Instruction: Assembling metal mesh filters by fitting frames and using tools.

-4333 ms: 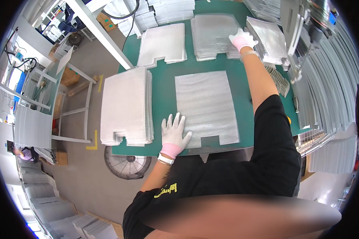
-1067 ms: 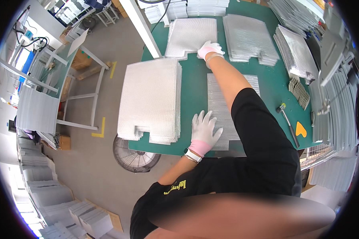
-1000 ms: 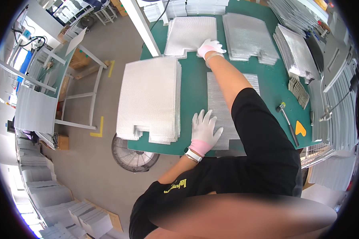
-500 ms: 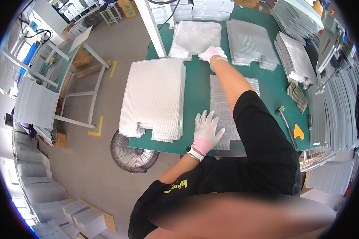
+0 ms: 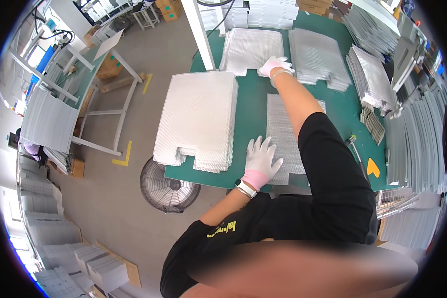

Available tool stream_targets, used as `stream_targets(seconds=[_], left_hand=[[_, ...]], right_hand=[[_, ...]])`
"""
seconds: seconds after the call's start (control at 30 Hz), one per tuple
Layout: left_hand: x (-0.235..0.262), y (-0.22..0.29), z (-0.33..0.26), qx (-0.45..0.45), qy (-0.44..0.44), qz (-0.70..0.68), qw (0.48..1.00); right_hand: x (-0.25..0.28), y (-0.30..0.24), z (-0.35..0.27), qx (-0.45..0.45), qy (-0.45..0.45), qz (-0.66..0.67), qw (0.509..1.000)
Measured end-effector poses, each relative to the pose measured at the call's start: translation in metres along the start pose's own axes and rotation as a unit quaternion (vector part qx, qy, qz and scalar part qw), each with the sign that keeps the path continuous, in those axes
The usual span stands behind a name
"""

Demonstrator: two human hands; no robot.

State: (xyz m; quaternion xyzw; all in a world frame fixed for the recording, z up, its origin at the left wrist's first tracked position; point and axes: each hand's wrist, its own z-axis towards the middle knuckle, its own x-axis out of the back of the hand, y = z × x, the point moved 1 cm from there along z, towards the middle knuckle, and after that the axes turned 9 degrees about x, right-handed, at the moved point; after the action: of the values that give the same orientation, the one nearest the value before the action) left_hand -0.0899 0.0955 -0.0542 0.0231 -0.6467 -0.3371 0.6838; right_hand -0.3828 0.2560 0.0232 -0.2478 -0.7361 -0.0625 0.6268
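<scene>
My left hand (image 5: 262, 161), in a white glove with a pink cuff, is open with fingers spread. It rests at the left edge of a silvery mesh sheet (image 5: 283, 124) that lies in front of me. Stretched far ahead, my right hand (image 5: 275, 66), gloved alike, touches the near right corner of a mesh stack (image 5: 251, 49) at the back; its fingers point to the right and look apart. My right forearm and sleeve cover part of the sheet. A taller stack of whitish mesh sheets (image 5: 196, 116), notched at its near edge, stands to the left.
The green table (image 5: 248, 107) also bears another mesh stack (image 5: 318, 57) at the back right, a hammer (image 5: 357, 154), an orange heart-shaped piece (image 5: 372, 168) and grey corrugated pieces (image 5: 372, 125). A white post (image 5: 198, 35) rises at the far left. A floor fan (image 5: 171, 186) stands beside the table.
The fingers of my right hand have spread out toward the right, where they were more bunched. My left hand has hardly moved. The whole view has shifted slightly.
</scene>
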Motion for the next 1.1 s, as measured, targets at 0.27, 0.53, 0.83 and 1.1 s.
stream_targets(seconds=[0.27,0.53,0.83,1.1], left_hand=[[-0.002,0.000,0.000,-0.008,0.006,-0.004,1.000],[-0.004,0.001,0.001,-0.019,0.026,-0.015,0.999],[-0.005,0.001,0.001,-0.021,0.024,-0.021,0.999],[-0.008,-0.001,0.001,-0.021,0.035,-0.023,0.999]], right_hand=[[0.007,0.010,0.004,0.069,0.091,0.042,0.993],[0.005,0.024,-0.009,0.107,0.328,0.062,0.936],[0.021,0.033,-0.006,0.050,0.280,0.106,0.953],[0.012,0.047,-0.005,0.084,0.401,0.265,0.873]])
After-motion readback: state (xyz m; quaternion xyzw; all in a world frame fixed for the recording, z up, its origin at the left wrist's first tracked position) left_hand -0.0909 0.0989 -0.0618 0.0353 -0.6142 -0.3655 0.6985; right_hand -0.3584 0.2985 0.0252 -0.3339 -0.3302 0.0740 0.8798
